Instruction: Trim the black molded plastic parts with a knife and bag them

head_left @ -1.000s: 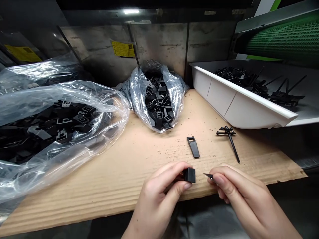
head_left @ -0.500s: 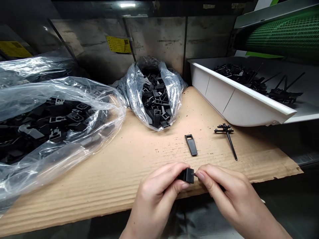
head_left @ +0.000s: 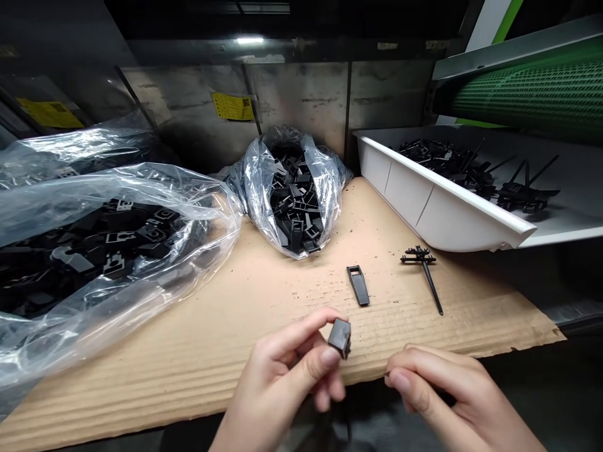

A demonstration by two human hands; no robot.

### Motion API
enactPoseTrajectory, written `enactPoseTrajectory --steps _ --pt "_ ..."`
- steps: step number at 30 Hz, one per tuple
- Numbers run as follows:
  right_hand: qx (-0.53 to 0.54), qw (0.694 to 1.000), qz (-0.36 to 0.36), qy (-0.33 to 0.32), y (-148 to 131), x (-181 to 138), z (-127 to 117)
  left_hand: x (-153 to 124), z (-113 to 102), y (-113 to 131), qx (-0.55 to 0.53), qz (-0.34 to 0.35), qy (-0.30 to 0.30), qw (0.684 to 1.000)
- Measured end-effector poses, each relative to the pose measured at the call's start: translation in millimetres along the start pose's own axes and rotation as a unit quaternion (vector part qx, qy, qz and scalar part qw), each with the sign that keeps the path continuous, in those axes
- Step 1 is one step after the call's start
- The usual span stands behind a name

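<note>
Between the thumb and forefinger of my left hand [head_left: 289, 370] is a small black plastic block [head_left: 340, 336], held above the near edge of the cardboard. My right hand [head_left: 438, 389] is a short way to the right, thumb and forefinger pinched together. A tiny dark tip shows at that pinch, too small to name. Beyond my hands lies a tapered black plastic clip [head_left: 359, 287] with a square opening at its far end. Further right is a black moulded sprue [head_left: 424, 267] with a long stem and small parts at its head.
A clear bag [head_left: 235, 207] of black clips stands at the back. At left is a larger clear bag [head_left: 188, 276] of black blocks. The white tray [head_left: 400, 194] at right holds black sprues, below a green roller [head_left: 527, 88]. Cardboard [head_left: 188, 351] covers the worktop.
My right hand has drawn away from the black block, down and to the right. My left hand has turned the block and shifted slightly left. The view has tilted up a little.
</note>
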State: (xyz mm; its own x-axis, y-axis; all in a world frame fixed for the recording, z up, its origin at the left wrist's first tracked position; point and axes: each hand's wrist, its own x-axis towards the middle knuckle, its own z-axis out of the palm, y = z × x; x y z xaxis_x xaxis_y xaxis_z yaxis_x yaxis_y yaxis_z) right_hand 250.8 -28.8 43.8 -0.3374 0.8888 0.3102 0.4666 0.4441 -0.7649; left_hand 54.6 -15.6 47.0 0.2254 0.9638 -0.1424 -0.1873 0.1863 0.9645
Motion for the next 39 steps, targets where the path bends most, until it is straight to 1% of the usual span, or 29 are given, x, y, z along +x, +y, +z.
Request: enactPoseTrajectory --steps 2,4,6,9,11,14,16,22,24,27,29,30,33,35,36,37,39 --pt "-0.005 1.0 -0.002 0.018 1 -1 -1 2 1 0 -0.047 0.025 -0.026 0.998" --pt "-0.015 1.0 -0.006 0.024 1 -1 -3 4 3 0 -0.054 0.053 -0.036 0.996" --pt "-0.026 0.999 -0.016 0.03 1 1 -4 6 5 -2 -0.031 0.059 -0.005 0.998" --pt "-0.052 0.996 -0.038 0.063 2 6 -3 4 9 -4 0.014 0.062 0.076 0.995" --pt "-0.067 0.993 -0.055 0.081 2 10 1 3 11 -4 0.06 0.08 0.09 0.991" --pt "-0.069 0.99 -0.084 0.089 1 17 9 4 11 0 0.146 0.133 0.074 0.977" --pt "-0.068 0.989 -0.091 0.094 1 19 15 6 10 3 0.175 0.158 0.061 0.97" --pt "-0.091 0.987 -0.102 0.085 2 19 22 5 8 3 0.191 0.186 0.034 0.963" --pt "-0.093 0.988 -0.093 0.084 2 19 21 4 8 3 0.194 0.193 0.029 0.961" --pt "-0.046 0.996 -0.055 0.05 -1 21 19 3 7 3 0.193 0.198 0.023 0.961" --pt "-0.008 0.999 -0.031 0.01 -3 22 18 3 6 3 0.192 0.196 0.024 0.961" --pt "-0.008 0.999 -0.026 -0.015 -5 22 18 3 6 3 0.189 0.194 0.028 0.962" --pt "-0.059 0.992 -0.038 -0.109 -10 18 20 4 7 3 0.182 0.174 0.041 0.967" --pt "-0.054 0.986 -0.04 -0.154 -13 16 21 5 7 3 0.182 0.166 0.04 0.968" --pt "-0.035 0.987 -0.037 -0.155 -13 15 20 5 7 4 0.184 0.165 0.038 0.968" --pt "-0.015 0.989 -0.039 -0.141 -14 14 19 5 8 4 0.187 0.166 0.035 0.968" --pt "0.007 0.996 -0.046 -0.081 -12 13 17 5 8 5 0.188 0.174 0.027 0.966"
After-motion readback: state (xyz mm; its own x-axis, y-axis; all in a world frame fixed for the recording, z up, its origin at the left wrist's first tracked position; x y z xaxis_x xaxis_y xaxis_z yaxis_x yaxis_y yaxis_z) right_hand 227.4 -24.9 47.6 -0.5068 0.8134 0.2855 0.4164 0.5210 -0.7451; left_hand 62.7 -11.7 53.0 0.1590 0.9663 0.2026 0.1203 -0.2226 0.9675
